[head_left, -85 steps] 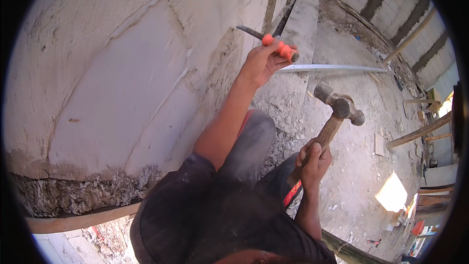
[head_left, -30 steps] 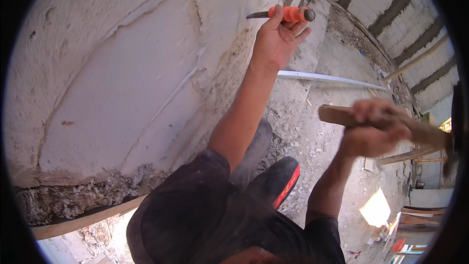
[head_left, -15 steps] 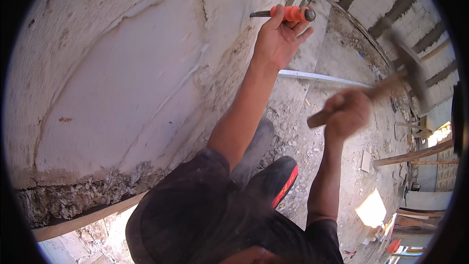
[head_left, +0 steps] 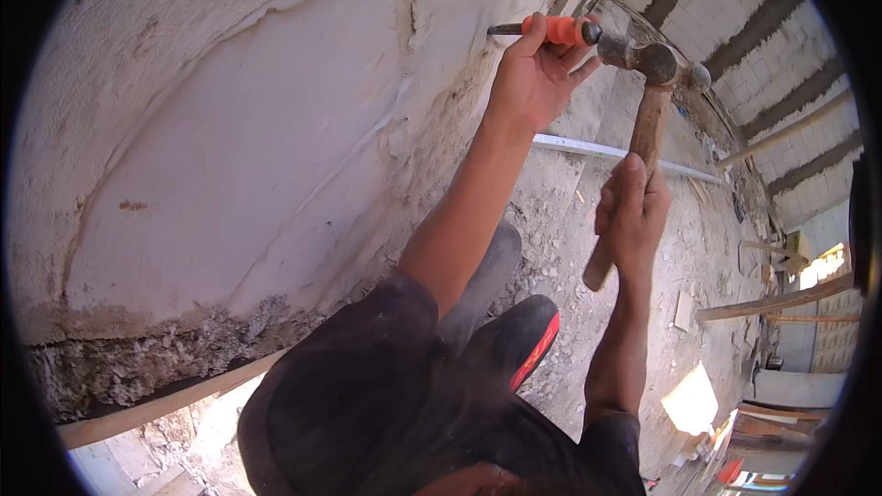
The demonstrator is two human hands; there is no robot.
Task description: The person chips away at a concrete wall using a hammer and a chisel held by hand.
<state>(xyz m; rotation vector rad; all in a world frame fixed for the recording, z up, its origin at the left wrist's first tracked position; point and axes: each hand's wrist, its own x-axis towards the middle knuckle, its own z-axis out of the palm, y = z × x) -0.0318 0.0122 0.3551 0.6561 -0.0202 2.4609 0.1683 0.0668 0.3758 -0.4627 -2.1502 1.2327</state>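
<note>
My left hand (head_left: 537, 87) grips a chisel (head_left: 562, 30) by its orange-red sleeve, mostly between thumb and fingers. The chisel lies nearly level, its dark tip at the pale plastered wall (head_left: 248, 138). My right hand (head_left: 634, 211) is wrapped round the wooden handle of a ball-peen hammer (head_left: 657, 64), leaving the handle's butt sticking out below. The hammer's flat face is at the chisel's struck end, touching or almost touching it. A ragged crack and a raised plaster edge run along the wall left of the chisel.
Rubble and dust cover the floor (head_left: 560, 248) around my shoes. A long pale metal strip (head_left: 634, 156) lies across the floor beyond my hands. Wooden poles (head_left: 781, 298) jut in at the right. Rough broken masonry (head_left: 147, 358) lines the wall's lower left edge.
The hammer has swung left from the right side, and its head is now at the chisel's end. My left hand keeps its hold on the chisel, shifting little.
</note>
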